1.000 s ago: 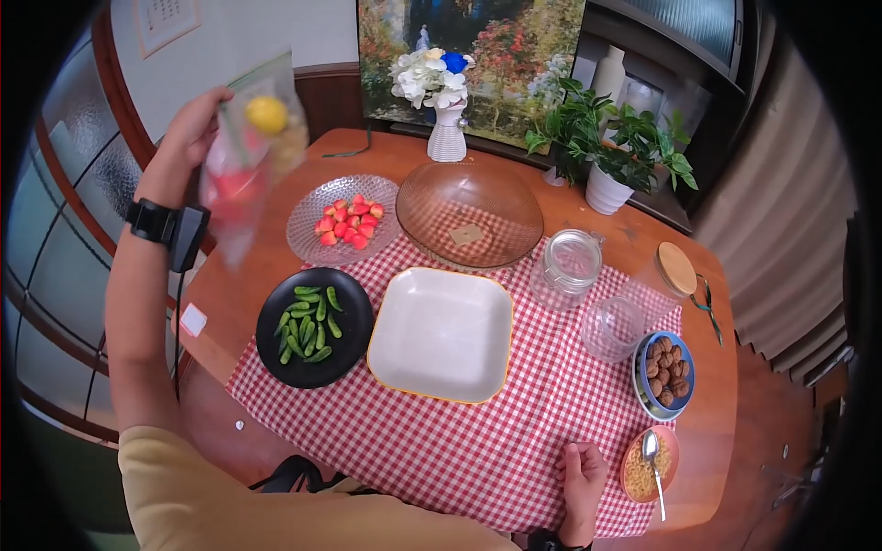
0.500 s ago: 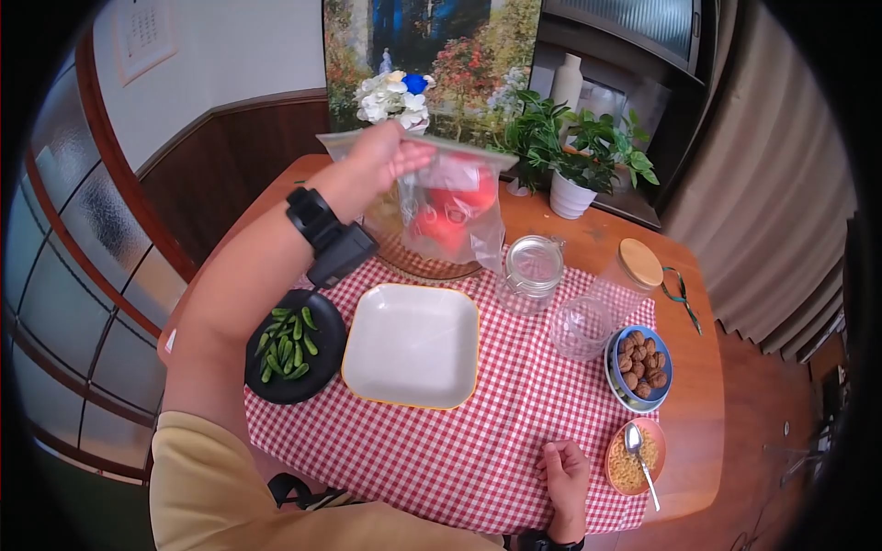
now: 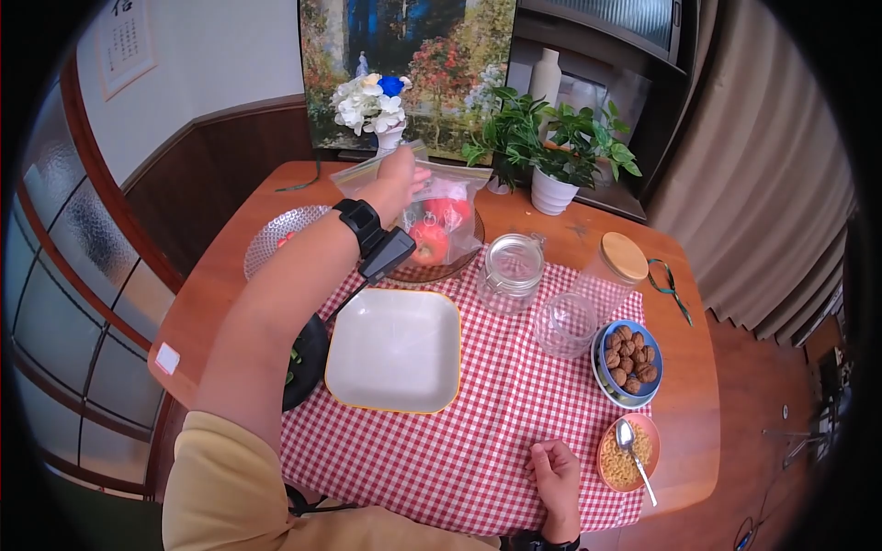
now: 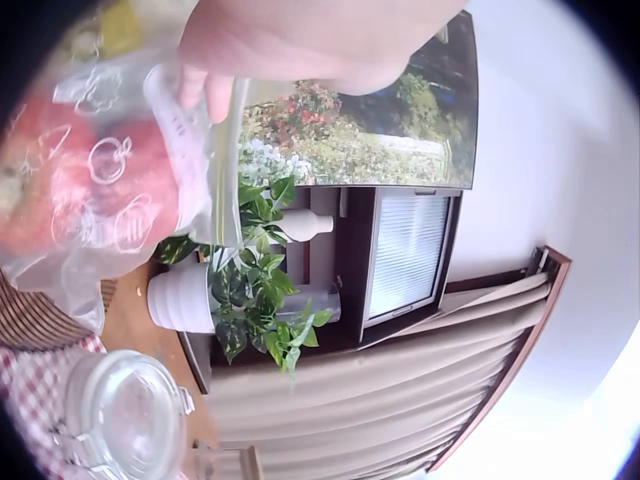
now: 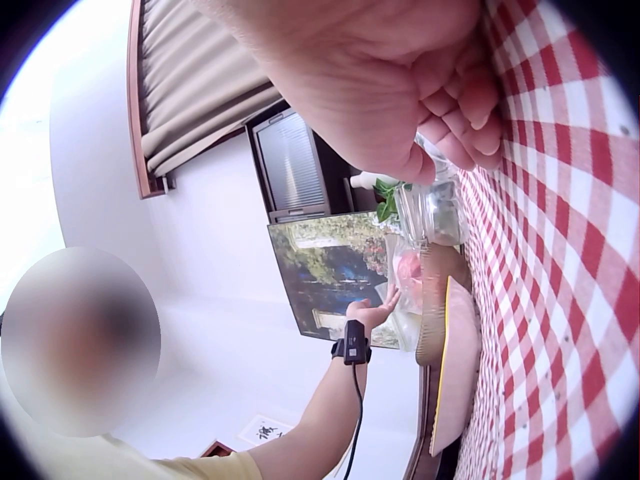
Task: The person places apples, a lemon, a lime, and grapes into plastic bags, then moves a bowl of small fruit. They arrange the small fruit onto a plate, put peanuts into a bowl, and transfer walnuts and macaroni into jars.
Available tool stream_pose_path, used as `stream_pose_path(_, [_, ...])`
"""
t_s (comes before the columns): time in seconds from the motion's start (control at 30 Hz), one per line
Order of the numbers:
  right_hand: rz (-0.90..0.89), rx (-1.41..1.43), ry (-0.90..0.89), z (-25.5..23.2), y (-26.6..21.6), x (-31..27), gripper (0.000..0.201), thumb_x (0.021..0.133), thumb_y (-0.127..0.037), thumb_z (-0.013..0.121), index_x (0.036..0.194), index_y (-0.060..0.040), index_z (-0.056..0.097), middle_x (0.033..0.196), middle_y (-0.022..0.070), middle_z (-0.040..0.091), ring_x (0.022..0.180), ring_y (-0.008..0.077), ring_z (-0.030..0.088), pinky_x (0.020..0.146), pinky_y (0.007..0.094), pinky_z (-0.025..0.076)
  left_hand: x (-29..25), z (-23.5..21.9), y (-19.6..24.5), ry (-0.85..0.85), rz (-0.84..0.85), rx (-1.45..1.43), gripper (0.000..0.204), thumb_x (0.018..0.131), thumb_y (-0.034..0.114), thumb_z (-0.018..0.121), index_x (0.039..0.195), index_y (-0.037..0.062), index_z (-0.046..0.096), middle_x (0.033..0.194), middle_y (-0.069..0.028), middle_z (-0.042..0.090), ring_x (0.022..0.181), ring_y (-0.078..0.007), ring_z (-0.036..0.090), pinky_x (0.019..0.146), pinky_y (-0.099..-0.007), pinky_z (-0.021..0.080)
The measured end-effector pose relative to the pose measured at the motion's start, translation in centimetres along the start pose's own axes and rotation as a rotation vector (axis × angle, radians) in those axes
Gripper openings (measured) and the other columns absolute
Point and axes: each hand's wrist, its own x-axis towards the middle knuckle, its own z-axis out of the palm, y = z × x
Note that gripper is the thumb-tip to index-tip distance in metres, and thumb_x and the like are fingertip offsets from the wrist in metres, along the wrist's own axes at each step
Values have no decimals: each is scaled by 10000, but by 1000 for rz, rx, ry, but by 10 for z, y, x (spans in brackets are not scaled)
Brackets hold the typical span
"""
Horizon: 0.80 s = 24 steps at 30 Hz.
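Note:
My left hand [image 3: 401, 174] is at the top of a clear zip bag [image 3: 467, 188], fingers loosely extended across its upper edge. Inside the bag are red apples [image 3: 429, 244]; something yellow [image 4: 118, 25] shows in the left wrist view. The bag stands over the brown glass bowl [image 3: 473, 248], its lower end within the rim. From the right wrist view, the left hand [image 5: 375, 312] has its fingers spread before the bag. My right hand [image 3: 556, 477] rests on the checked tablecloth [image 3: 413, 468], fingers loosely curled around nothing.
A white square dish [image 3: 395, 349] lies centrally. My arm partly covers a black plate [image 3: 308, 367] and a clear glass plate [image 3: 266, 239]. Rightward are a clamp jar [image 3: 511, 271], a wooden-lidded jar [image 3: 617, 266], walnuts [image 3: 629, 358] in a bowl and a spoon [image 3: 634, 450] on pasta.
The left hand carried the bag rightward from the far left and lowered it to the brown bowl. Its fingers have loosened from their grip. The right hand has stayed on the cloth.

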Motion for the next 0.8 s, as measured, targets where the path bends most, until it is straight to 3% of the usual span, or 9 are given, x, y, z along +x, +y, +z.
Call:
stream_pose_path(0.1, [2, -14, 2, 1, 1, 0, 168, 949, -190, 592, 905, -28, 589, 672, 5, 596, 535, 48, 507, 488, 179, 407, 7, -12, 2, -86, -71, 144, 436, 959, 224, 401, 1290, -59, 386, 1160, -226, 584, 1038, -296, 631, 845, -377, 525])
stream_pose_path(0.17, [-18, -32, 19, 1, 1, 0, 165, 950, -183, 588, 898, -26, 589, 663, 7, 594, 532, 49, 506, 486, 180, 408, -5, -24, 4, -143, 133, 310, 415, 951, 264, 470, 1246, -26, 499, 1112, -190, 628, 1037, -257, 628, 851, -360, 500])
stream_pose_path(0.3, [-15, -49, 17, 2, -3, -1, 165, 950, -179, 588, 898, -22, 588, 659, 9, 593, 532, 50, 511, 487, 182, 413, -1, -54, -18, -236, 242, 577, 372, 935, 281, 517, 1156, -8, 595, 1087, -155, 654, 1022, -229, 626, 879, -355, 485])
stream_pose_path(0.37, [-16, -7, 11, 2, -4, -1, 159, 942, -146, 604, 880, 0, 589, 650, -2, 588, 548, 28, 509, 484, 175, 400, -20, -65, -33, -529, 360, 810, 332, 920, 272, 556, 1106, 5, 626, 1068, -114, 666, 999, -212, 625, 849, -349, 489])
stream_pose_path(0.4, [-15, -9, 10, 2, -3, 0, 159, 942, -146, 604, 880, 0, 589, 650, -2, 588, 548, 28, 509, 484, 175, 400, -29, -68, -36, -528, 358, 809, 332, 920, 272, 556, 1106, 5, 626, 1068, -114, 666, 999, -212, 625, 849, -349, 489])
stream_pose_path(0.47, [-18, 6, 20, 2, 1, 1, 157, 943, -142, 601, 880, 1, 587, 647, -6, 582, 542, 26, 498, 479, 174, 391, -50, -70, -39, -638, 288, 1238, 290, 909, 250, 569, 1076, 21, 630, 1028, -111, 671, 953, -250, 632, 830, -356, 485])
stream_pose_path(0.5, [-17, 3, 23, 1, -1, 0, 157, 943, -142, 601, 880, 1, 587, 647, -6, 582, 542, 26, 498, 479, 174, 391, -63, -70, -43, -641, 288, 1234, 290, 909, 250, 569, 1076, 21, 630, 1028, -111, 671, 953, -250, 632, 830, -356, 485])
stream_pose_path(0.63, [-21, 21, 21, 2, 0, 0, 141, 943, -125, 597, 879, 1, 587, 648, -13, 574, 542, 24, 485, 484, 172, 381, -139, -85, -55, -802, 808, 1191, 298, 842, 241, 635, 1071, 51, 622, 1048, -157, 614, 994, -325, 583, 867, -390, 462])
stream_pose_path(0.8, [-25, -25, 12, 2, -1, 0, 130, 942, -117, 594, 882, -1, 588, 649, -16, 569, 547, 27, 480, 494, 178, 383, -221, -117, -79, -1139, 791, 1262, 379, 785, 212, 704, 1103, 41, 589, 1047, -133, 588, 998, -302, 546, 881, -406, 436])
